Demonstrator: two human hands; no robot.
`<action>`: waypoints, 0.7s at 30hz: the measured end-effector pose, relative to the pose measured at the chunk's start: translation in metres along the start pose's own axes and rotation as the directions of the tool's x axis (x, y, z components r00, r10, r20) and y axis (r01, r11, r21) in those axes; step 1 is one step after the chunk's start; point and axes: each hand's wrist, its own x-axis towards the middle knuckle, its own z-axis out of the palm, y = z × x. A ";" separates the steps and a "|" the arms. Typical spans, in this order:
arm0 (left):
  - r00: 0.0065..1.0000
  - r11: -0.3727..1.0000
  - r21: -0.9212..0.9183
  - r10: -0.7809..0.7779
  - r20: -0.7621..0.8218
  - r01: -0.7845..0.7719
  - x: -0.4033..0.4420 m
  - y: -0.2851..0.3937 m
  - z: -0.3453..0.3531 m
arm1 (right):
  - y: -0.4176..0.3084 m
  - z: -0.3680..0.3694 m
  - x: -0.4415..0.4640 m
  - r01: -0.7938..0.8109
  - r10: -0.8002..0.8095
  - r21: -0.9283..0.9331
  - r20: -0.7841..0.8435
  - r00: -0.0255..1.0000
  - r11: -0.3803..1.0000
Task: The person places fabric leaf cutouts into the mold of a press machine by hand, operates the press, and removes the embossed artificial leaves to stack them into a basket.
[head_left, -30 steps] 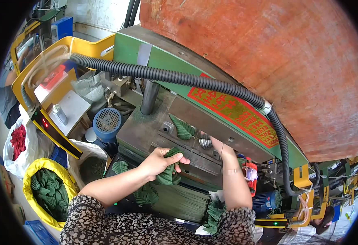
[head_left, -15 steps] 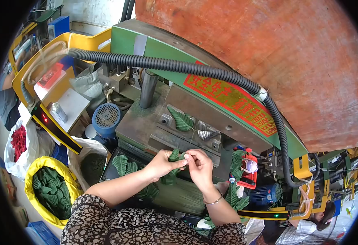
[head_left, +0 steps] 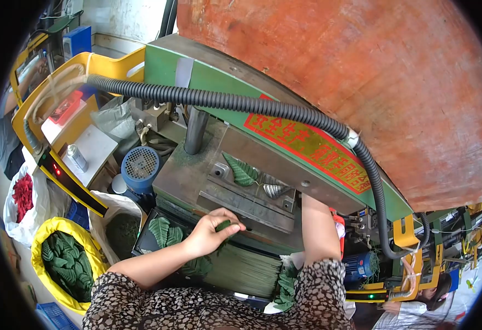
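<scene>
My left hand [head_left: 213,234] is closed in a pinch on a green artificial leaf [head_left: 222,225], in front of the press bed. My right forearm [head_left: 320,231] reaches up at the right side of the press, and the hand itself is hidden behind the press's upper plate. On the die lies another green leaf [head_left: 243,169], beside a shiny leaf-shaped metal mould [head_left: 274,188]. Below my left hand is a bundle of thin pale green stems [head_left: 246,268]. More leaves [head_left: 165,232] rest in a dark tray left of my left wrist.
A green press frame [head_left: 219,82] with a black corrugated hose [head_left: 213,99] arches over the bed. Yellow-framed sensor bars [head_left: 70,181] flank it. At left stand a yellow-lined sack of leaves [head_left: 67,258] and a blue motor [head_left: 140,165]. Other people are partly visible at both edges.
My right hand has left the leaf that both hands held and has gone up and right, out of sight behind the press plate. My left hand keeps the leaf, slightly lower.
</scene>
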 end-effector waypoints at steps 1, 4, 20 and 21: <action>0.992 0.986 0.109 0.121 0.031 -0.124 0.003 -0.003 -0.001 | -0.001 0.005 0.020 0.020 -0.020 -0.007 -0.013 1.000 1.000; 0.994 0.996 0.087 -0.013 0.105 0.004 0.009 -0.003 -0.002 | -0.005 0.026 0.027 0.076 -0.077 -0.026 -0.039 0.996 0.997; 0.936 0.929 -0.149 -0.317 0.155 0.339 0.014 0.007 0.005 | 0.010 0.044 0.031 0.261 -0.301 -0.226 -0.167 0.939 0.938; 0.928 0.914 -0.181 -0.339 0.155 0.364 0.014 0.009 0.004 | 0.010 0.045 0.033 0.272 -0.317 -0.237 -0.176 0.932 0.933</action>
